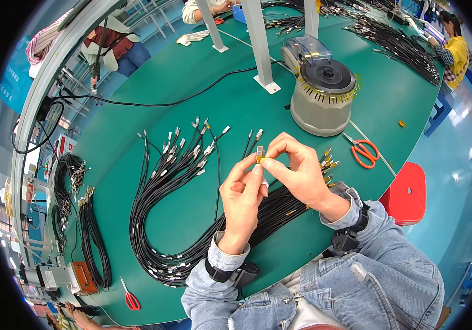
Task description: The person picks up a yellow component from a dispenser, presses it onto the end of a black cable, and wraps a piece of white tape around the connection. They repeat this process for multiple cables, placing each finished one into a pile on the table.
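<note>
Above the green table, my left hand [239, 199] pinches a silver cable connector [259, 150] between thumb and forefinger, its metal end pointing up. A small piece of amber tape [258, 160] sits around the connector's lower part. Against that tape, the thumb and forefinger of my right hand [300, 173] are pressed together from the right. Beneath both hands runs a thick bundle of black cables [271, 220], with several amber-wrapped ends beside my right wrist. To the left, a curved bundle of black cables [143, 220] spreads its silver connectors toward the far side.
A round grey tape dispenser [321, 110] stands beyond my right hand, near orange-handled scissors [363, 153]. Red-handled scissors [131, 300] lie at the near left. Grey metal posts [260, 44] rise from the table. A red stool [406, 195] stands at right. Other people work around the table.
</note>
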